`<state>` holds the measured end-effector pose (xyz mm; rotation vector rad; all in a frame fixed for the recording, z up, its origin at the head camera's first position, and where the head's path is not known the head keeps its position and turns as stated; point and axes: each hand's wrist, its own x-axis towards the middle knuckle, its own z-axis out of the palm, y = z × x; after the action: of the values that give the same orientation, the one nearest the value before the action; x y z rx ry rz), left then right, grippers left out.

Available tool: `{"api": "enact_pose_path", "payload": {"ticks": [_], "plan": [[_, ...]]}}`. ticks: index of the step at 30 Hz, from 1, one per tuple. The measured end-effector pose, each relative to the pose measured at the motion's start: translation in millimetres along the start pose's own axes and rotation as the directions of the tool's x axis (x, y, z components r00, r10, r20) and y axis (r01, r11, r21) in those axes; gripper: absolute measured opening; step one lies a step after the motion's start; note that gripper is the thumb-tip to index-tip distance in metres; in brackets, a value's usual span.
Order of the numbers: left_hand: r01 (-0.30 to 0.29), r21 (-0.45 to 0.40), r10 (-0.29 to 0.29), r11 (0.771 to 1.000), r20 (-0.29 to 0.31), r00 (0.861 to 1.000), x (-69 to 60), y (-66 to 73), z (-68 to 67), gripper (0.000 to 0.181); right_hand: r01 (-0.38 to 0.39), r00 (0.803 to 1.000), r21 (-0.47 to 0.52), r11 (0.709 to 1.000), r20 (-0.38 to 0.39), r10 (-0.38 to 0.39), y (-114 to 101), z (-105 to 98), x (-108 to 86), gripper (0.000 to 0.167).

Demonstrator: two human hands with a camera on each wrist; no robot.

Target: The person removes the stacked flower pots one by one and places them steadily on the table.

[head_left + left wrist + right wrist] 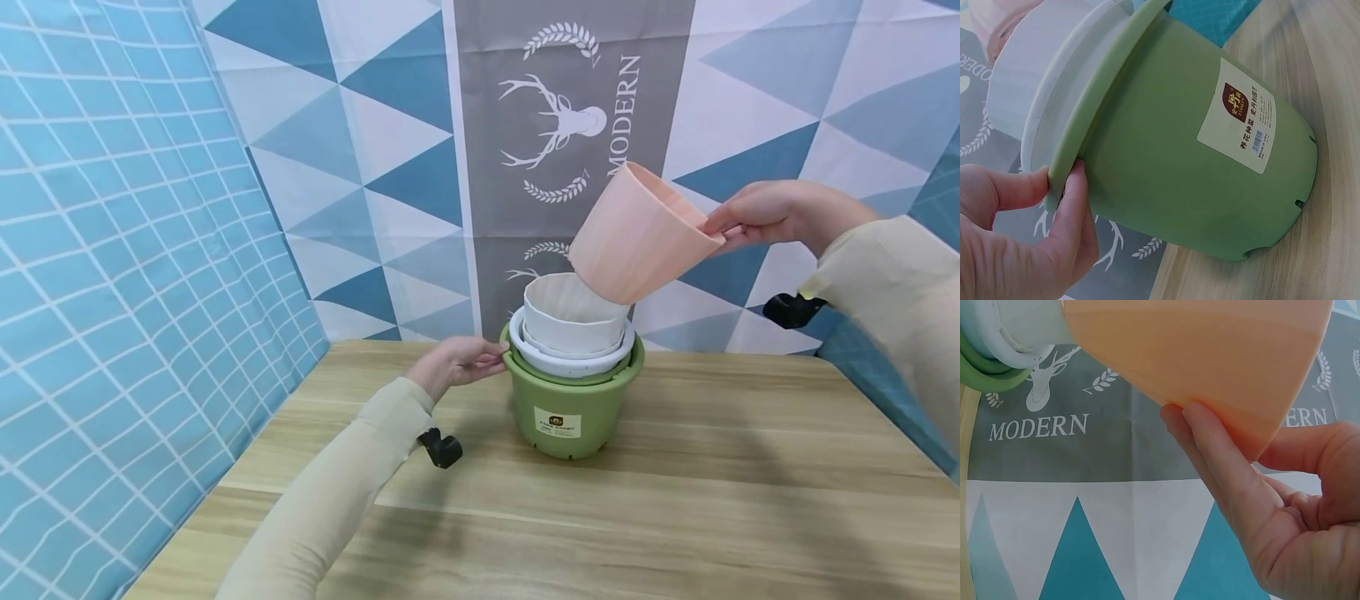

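Sheeting in light blue with a white grid [112, 208] is seen at far left, running down beside the wood-grain table [690, 517]. Next along, a cream sleeve [330, 492] is stretched out, a black gadget [441, 447] worn at its cuff, and then comes the left hand [468, 360]: thumb and fingers brought together, the rim of the green pot [570, 396] pinched between them. That pot is stood upright on the table, a pale label [557, 422] stuck on its front, with a wide-rimmed white pot [577, 367] nested in it and a faceted white pot [573, 335] set inside that one. Behind, a backdrop [573, 121] is hung, deer head and MODERN printed sideways on grey. Just above the stack and a bit right, the pink pot [637, 237] is held up tilted, base toward the white ones, mouth to the upper right; whether they're touching can't be told. Its rim is gripped between thumb and fingers of the right hand [780, 212], so that one's pretty much closed too. Another black gadget [793, 310] is worn at that cuff.
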<state>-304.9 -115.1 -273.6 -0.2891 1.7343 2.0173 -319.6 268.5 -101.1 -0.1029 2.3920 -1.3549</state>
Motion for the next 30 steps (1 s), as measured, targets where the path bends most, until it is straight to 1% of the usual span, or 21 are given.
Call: {"api": "enact_pose_path", "payload": {"ticks": [4, 7, 13, 21, 30], "plan": [[-0.007, 0.000, 0.007, 1.000, -0.004, 1.000, 0.2, -0.5, 0.2, 0.040, -0.001, 1.000, 0.018, 1.000, 0.007, 0.000, 0.3, -1.0, -0.6, 0.016], [-0.008, -0.002, 0.008, 1.000, -0.005, 1.000, 0.3, -0.4, 0.4, 0.040, -0.002, 1.000, 0.024, 1.000, 0.005, 0.002, 0.1, -1.9, -1.2, 0.015], [-0.002, 0.003, 0.002, 1.000, -0.005, 1.000, -0.5, -0.2, 0.9, 0.040, -0.010, 1.000, 0.015, 1.000, 0.004, 0.010, 1.6, -3.5, -2.3, 0.013], [-0.003, -0.007, 0.003, 1.000, 0.002, 1.000, -1.6, -1.3, 1.2, 0.040, -0.032, 0.999, 0.009, 0.999, 0.011, 0.032, 4.9, -7.4, -4.9, 0.019], [-0.004, -0.004, 0.004, 1.000, 0.000, 1.000, -2.1, -0.5, 1.1, 0.042, -0.051, 0.999, 0.018, 0.999, 0.020, 0.051, 7.1, -12.0, -6.9, 0.016]]}}
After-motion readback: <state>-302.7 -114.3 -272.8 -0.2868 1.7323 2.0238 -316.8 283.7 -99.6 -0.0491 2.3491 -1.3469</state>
